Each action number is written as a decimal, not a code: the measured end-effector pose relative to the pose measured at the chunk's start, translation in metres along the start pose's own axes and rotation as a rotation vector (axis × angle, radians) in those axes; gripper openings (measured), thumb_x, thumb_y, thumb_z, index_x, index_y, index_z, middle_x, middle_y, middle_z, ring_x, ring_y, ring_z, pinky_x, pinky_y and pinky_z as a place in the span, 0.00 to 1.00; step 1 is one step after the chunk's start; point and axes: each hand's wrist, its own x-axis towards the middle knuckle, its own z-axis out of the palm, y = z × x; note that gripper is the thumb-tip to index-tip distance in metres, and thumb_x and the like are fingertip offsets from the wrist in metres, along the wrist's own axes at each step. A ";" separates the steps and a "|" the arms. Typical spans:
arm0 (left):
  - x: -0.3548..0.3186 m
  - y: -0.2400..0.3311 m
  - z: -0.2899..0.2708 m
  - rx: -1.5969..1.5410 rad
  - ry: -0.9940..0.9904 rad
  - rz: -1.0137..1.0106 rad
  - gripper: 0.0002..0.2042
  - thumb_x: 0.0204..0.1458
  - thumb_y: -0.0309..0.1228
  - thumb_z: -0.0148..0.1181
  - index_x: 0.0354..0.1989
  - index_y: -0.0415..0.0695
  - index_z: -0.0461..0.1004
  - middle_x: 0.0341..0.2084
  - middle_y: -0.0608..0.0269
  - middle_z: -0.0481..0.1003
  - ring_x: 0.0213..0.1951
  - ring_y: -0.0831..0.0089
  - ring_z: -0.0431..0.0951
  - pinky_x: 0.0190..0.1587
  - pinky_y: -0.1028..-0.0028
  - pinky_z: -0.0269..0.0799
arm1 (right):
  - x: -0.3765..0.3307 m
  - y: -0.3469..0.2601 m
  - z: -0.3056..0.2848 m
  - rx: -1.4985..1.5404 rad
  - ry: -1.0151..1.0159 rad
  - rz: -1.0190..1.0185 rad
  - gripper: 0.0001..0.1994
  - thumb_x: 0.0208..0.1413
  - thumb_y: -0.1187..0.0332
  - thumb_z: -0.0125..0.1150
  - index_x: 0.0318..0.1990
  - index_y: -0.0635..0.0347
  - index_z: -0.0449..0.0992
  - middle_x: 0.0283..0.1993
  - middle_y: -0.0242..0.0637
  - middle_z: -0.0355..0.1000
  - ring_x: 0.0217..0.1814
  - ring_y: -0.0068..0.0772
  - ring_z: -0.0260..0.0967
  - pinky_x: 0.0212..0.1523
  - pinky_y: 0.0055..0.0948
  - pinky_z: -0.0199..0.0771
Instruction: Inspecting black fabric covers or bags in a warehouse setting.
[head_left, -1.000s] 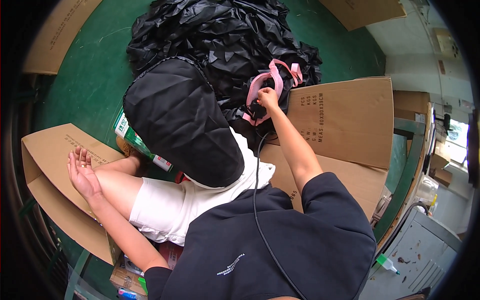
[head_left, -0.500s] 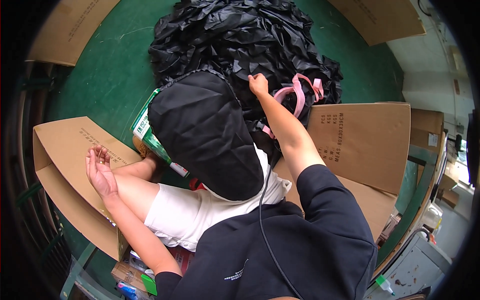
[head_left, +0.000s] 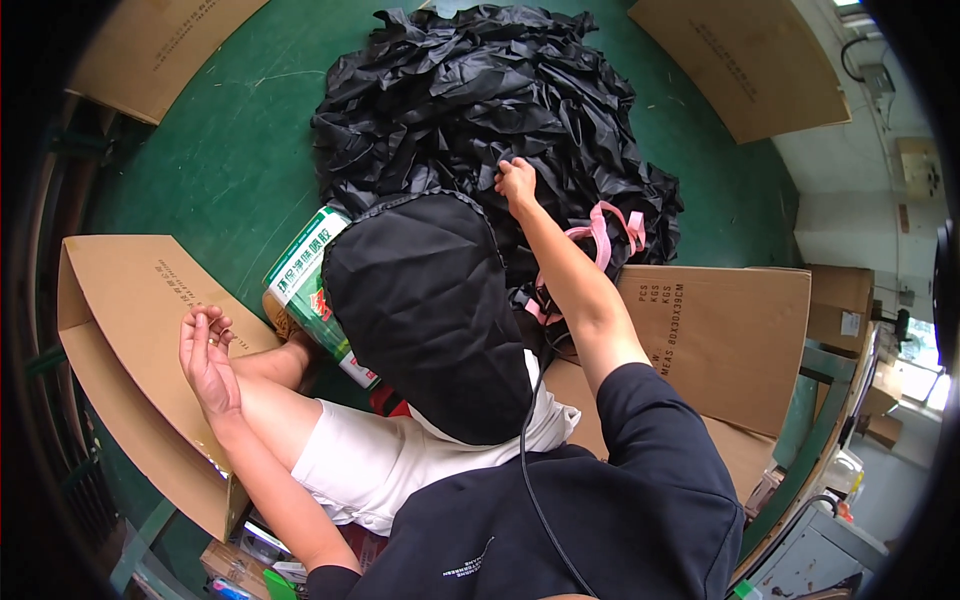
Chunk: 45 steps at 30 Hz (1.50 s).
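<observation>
A black cloth cover [head_left: 420,320] with a gathered edge lies over my lap and white shorts, its far end standing up. Beyond it spreads a large crumpled heap of black fabric [head_left: 470,100]. My right hand [head_left: 517,185] reaches out over the near part of the heap with its fingers curled closed. Whether cloth is pinched in them I cannot make out. To the left, my left hand [head_left: 210,360] is raised above my bent leg, palm up, fingers loosely bent and apart, holding nothing. Pink straps [head_left: 600,238] lie right of my right forearm, on the heap.
An opened cardboard carton [head_left: 130,330] stands at my left and another carton [head_left: 710,340] at my right. Beside the black cover is a green and white printed box [head_left: 315,290]. More cardboard [head_left: 740,65] leans at the far right. A black cable [head_left: 530,480] runs down my shirt.
The whole view has shifted, so the cover and heap sit lower. My left fingers have bent a little more. My right hand stays over the heap, its fingers still curled.
</observation>
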 end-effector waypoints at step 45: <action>0.110 -0.006 0.036 -0.068 -0.423 0.492 0.18 0.45 0.25 0.50 0.46 0.37 0.75 0.39 0.61 0.77 0.41 0.72 0.75 0.45 0.75 0.70 | -0.268 -0.227 0.235 0.677 -1.477 0.246 0.27 0.64 0.66 0.41 0.66 0.77 0.56 0.65 0.54 0.63 0.65 0.45 0.64 0.68 0.41 0.61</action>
